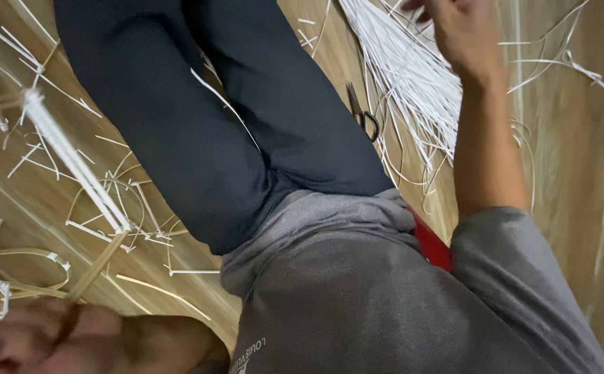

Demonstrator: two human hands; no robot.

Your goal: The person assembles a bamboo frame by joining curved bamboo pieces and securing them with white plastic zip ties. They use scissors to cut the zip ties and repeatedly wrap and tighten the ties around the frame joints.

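The person is sitting on the wooden floor (579, 138) with dark-trousered legs (198, 125) stretched out, and everything else is lying around those legs. Near the knee end, on one side, the left hand (32, 343) is pinching the end of a tan strip (98, 263), thumb and fingers closed tight on it so the strip is standing up and out toward a bound bundle (73, 159) of pale strips, probably to keep it taut and clear of the litter. Loose cuttings (129, 201) are curling over the floor just beside that bundle. On the other side of the legs, the right hand (458, 31) is reaching into a big sheaf (413, 76) of white strips fanned across the floor; its fingers are partly cut off by the frame's edge, so I cannot tell whether they are gripping any. Scissors (363, 114) are lying between the legs and the sheaf, within easy reach. A red object (432, 246) is peeking out at the hip.
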